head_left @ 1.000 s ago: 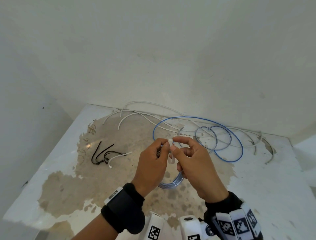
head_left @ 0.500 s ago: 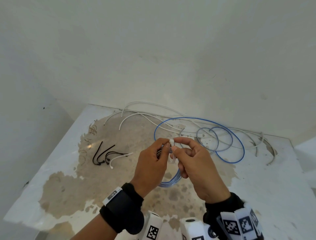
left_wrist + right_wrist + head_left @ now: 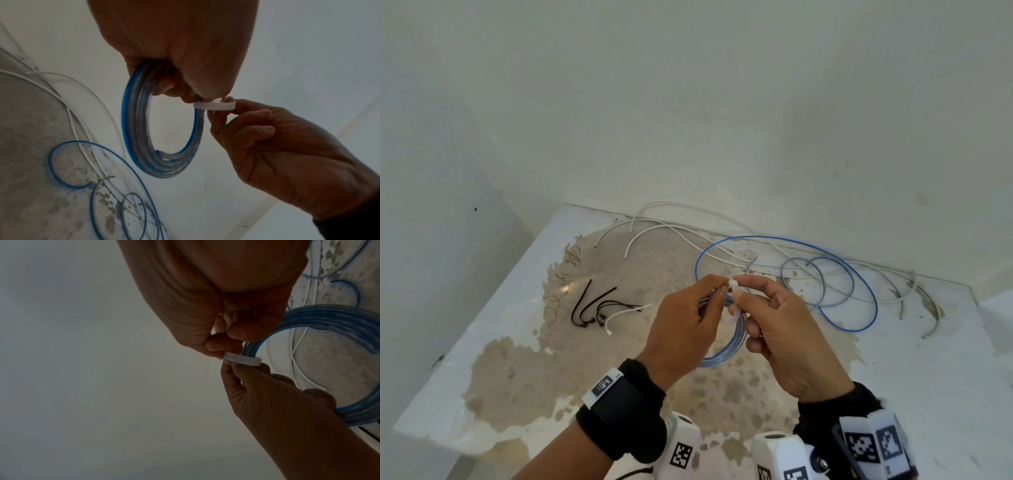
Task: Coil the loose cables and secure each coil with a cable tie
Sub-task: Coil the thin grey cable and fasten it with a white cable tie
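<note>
No words, brand names or numbers can be read anywhere. The only signs are black-and-white square marker patterns on the white wrist-worn camera housings (image 3: 873, 445) and on the left wrist band (image 3: 604, 389).

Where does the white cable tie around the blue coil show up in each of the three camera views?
Head: white cable tie at centre, between both hands' fingertips.
Left wrist: upper middle, a flat band at the coil's right side.
Right wrist: centre-right, below the thumb.
Shared landmark: the blue coil it wraps.
</note>
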`<state>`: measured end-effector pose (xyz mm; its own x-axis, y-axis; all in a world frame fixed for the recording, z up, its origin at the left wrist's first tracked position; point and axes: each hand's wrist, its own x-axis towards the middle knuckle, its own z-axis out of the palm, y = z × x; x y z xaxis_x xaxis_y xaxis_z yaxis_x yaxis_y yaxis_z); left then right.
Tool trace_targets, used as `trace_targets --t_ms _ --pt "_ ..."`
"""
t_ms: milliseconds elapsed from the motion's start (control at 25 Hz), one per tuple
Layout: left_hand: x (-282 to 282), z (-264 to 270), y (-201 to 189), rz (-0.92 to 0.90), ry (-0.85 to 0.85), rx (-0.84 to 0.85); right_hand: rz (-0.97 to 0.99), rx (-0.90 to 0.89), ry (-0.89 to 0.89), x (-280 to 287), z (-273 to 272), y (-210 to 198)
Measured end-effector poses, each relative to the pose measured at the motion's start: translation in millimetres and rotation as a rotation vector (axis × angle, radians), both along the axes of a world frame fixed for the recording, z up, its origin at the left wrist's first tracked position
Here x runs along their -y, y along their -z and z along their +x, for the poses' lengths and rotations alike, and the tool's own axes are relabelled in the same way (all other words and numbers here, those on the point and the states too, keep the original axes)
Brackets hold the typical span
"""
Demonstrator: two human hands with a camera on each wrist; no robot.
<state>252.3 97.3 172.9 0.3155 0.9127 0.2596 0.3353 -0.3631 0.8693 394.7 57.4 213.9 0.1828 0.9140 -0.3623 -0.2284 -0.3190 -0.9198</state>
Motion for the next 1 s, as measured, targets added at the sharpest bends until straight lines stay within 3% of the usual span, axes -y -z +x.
trace_targets --t_ms 240,440,720,1000 --pt "4 -4 9 -0.003 0.044 -0.068 -0.06 -0.056 0.015 -2 3 8" --pt "4 -5 10 -0.07 0.05 -0.055 -0.145 0.114 -0.115 -1 13 6" --pt "8 -1 0 -0.303 0.086 0.058 -0.256 -0.075 -0.018 -13 25 5" --pt "9 3 0 -0.304 0.091 0.034 -0.186 0.026 0.042 -21 25 4"
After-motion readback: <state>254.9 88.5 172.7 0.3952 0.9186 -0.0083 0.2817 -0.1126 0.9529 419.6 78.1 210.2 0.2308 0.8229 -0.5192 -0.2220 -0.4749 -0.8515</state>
